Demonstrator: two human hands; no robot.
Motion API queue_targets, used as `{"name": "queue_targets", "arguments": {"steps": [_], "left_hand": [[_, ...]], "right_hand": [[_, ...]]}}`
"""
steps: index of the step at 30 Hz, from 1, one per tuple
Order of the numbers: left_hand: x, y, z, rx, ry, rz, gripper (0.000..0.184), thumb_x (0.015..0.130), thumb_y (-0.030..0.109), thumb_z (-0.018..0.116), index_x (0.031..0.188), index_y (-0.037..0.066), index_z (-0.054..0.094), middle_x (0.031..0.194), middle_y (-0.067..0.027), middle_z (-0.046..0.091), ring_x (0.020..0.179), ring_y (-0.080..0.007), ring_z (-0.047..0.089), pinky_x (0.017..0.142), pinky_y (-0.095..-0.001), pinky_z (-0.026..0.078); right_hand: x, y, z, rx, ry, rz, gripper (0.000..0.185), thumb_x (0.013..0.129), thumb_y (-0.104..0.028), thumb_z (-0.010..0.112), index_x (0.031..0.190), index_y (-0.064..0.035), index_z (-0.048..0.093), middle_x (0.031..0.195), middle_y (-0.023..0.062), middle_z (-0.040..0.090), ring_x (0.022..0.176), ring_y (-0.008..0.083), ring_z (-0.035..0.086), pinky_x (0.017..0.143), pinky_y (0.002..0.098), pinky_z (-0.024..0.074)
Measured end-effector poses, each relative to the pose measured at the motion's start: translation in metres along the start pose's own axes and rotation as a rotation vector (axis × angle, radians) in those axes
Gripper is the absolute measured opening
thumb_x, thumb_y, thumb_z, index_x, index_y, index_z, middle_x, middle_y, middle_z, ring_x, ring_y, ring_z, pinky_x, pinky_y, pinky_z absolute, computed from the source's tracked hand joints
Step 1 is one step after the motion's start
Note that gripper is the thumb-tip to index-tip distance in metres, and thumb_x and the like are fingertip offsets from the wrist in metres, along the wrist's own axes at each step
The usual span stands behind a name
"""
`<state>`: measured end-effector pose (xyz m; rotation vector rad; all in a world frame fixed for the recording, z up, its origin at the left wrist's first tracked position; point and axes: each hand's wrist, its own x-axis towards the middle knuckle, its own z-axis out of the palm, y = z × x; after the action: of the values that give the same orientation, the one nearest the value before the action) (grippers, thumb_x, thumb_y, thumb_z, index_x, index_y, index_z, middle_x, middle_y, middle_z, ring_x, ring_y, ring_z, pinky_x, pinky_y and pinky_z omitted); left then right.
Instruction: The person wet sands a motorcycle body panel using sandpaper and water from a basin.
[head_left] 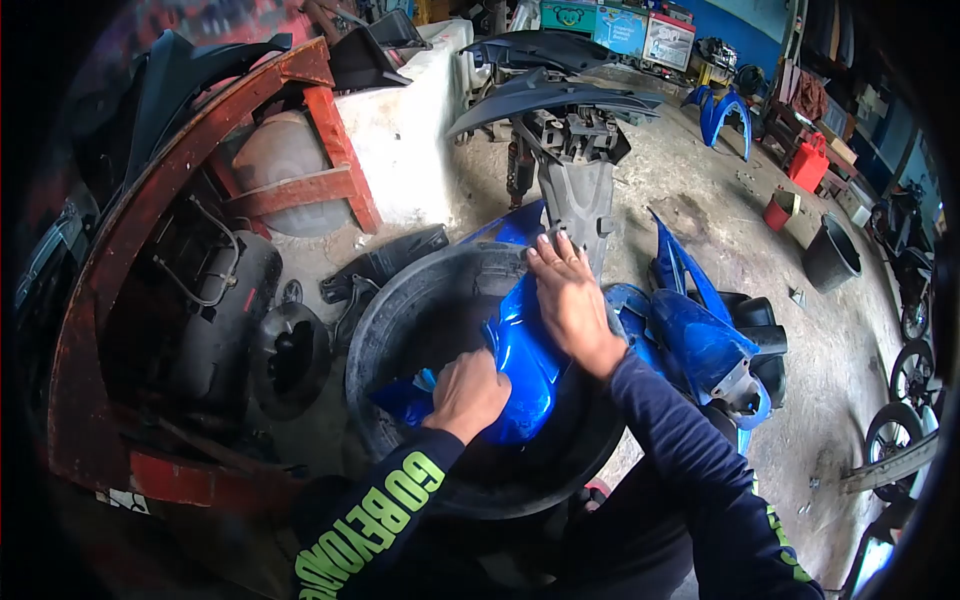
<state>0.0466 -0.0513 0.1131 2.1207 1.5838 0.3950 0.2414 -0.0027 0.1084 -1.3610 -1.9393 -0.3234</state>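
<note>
Left of the tub leaned a worn reddish wooden frame, and a dark cylinder lay behind its bars. Next came the tub itself, round and black, in front of the person. At the left inside the tub showed a darker blue piece. Just to the right of that, over the tub, was the left hand, its fingers curled in like a loose fist against the left edge of a glossy blue panel; whether they pinched anything could not be told. The panel rested tilted in the middle of the tub, its upper end toward the far rim. The right hand lay on the upper right of the panel, near the tub's far rim, its fingers stretched out and close together, with small gaps at the tips. Beyond the tub stood a grey plastic piece. To the right of the tub, on the floor, lay more blue parts; farther off on that side stood a red can and a black bucket, and at the far right, well apart from the tub, were some wheels
</note>
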Motion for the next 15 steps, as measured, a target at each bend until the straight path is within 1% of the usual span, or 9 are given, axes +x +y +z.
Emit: {"name": "queue_targets", "arguments": {"steps": [1,3,4,7,8,9,12,13,15], "left_hand": [[0.003,-0.001,0.001,-0.003,0.003,0.003,0.026,0.083,0.017,0.06,0.087,-0.006,0.07,0.093,-0.0335,0.068,0.092,-0.0484,0.068,0.087,-0.0532,0.054],[0.008,-0.006,0.006,-0.016,0.022,-0.011,0.024,0.08,0.014,0.056,0.087,-0.007,0.067,0.088,-0.0332,0.067,0.089,-0.051,0.065,0.086,-0.0568,0.052],[0.009,-0.013,0.012,-0.055,0.087,0.013,0.024,0.079,0.014,0.057,0.086,-0.007,0.067,0.087,-0.0334,0.067,0.088,-0.0513,0.065,0.085,-0.0566,0.052],[0.01,-0.01,0.003,-0.05,0.029,-0.015,0.025,0.079,0.014,0.056,0.088,-0.008,0.066,0.086,-0.034,0.066,0.089,-0.0515,0.065,0.085,-0.0571,0.051],[0.008,-0.006,-0.001,-0.061,0.014,-0.014,0.028,0.083,0.017,0.059,0.087,-0.009,0.069,0.093,-0.0359,0.067,0.092,-0.0495,0.067,0.086,-0.0546,0.054],[0.008,-0.006,0.0,-0.062,0.016,-0.014,0.028,0.083,0.017,0.059,0.087,-0.009,0.069,0.093,-0.0359,0.067,0.092,-0.0495,0.067,0.086,-0.0546,0.054],[0.009,-0.012,0.006,-0.015,0.051,-0.009,0.028,0.083,0.018,0.06,0.087,-0.009,0.069,0.093,-0.0351,0.067,0.092,-0.0495,0.067,0.086,-0.054,0.054],[0.009,-0.011,0.004,-0.013,0.053,-0.012,0.028,0.083,0.018,0.06,0.087,-0.009,0.069,0.093,-0.0351,0.067,0.092,-0.0495,0.067,0.086,-0.054,0.054],[0.009,-0.009,0.0,-0.071,0.02,-0.026,0.026,0.08,0.014,0.057,0.09,-0.008,0.066,0.09,-0.0359,0.065,0.091,-0.0515,0.065,0.087,-0.0572,0.051]], "right_hand": [[-0.01,-0.012,0.001,-0.004,0.001,-0.003,0.048,0.084,-0.005,0.058,0.132,-0.0004,0.063,0.143,0.0224,0.057,0.143,0.0415,0.043,0.117,0.0569,0.0329],[-0.042,-0.045,0.004,0.118,-0.153,-0.081,0.045,0.087,-0.006,0.056,0.131,0.0022,0.063,0.144,0.0239,0.055,0.141,0.0418,0.045,0.116,0.0565,0.0328],[-0.036,-0.039,0.003,0.115,-0.149,-0.084,0.045,0.087,-0.006,0.056,0.131,0.0022,0.063,0.144,0.0239,0.055,0.141,0.0418,0.045,0.116,0.0565,0.0328],[-0.004,-0.015,0.002,-0.01,-0.061,-0.063,0.051,0.085,-0.006,0.059,0.135,0.004,0.06,0.146,0.0241,0.053,0.144,0.04,0.042,0.118,0.0554,0.0301],[-0.001,-0.008,0.004,0.021,-0.031,-0.05,0.053,0.085,-0.007,0.058,0.137,0.0036,0.058,0.147,0.0245,0.052,0.145,0.0398,0.041,0.119,0.055,0.0293],[-0.011,-0.012,0.008,0.02,-0.031,-0.052,0.053,0.085,-0.007,0.058,0.137,0.0036,0.058,0.147,0.0245,0.052,0.145,0.0398,0.041,0.119,0.055,0.0293],[-0.044,-0.043,0.009,0.042,-0.187,-0.121,0.054,0.09,-0.011,0.057,0.141,0.0051,0.053,0.148,0.0254,0.051,0.144,0.0407,0.041,0.119,0.0546,0.0296],[-0.033,-0.042,0.003,0.046,-0.187,-0.123,0.054,0.09,-0.011,0.057,0.141,0.0051,0.053,0.148,0.0254,0.051,0.144,0.0407,0.041,0.119,0.0546,0.0296],[-0.006,-0.029,-0.002,-0.024,-0.103,-0.015,0.053,0.091,-0.013,0.057,0.14,0.0047,0.054,0.151,0.0248,0.047,0.147,0.0385,0.037,0.12,0.054,0.0282]]}}
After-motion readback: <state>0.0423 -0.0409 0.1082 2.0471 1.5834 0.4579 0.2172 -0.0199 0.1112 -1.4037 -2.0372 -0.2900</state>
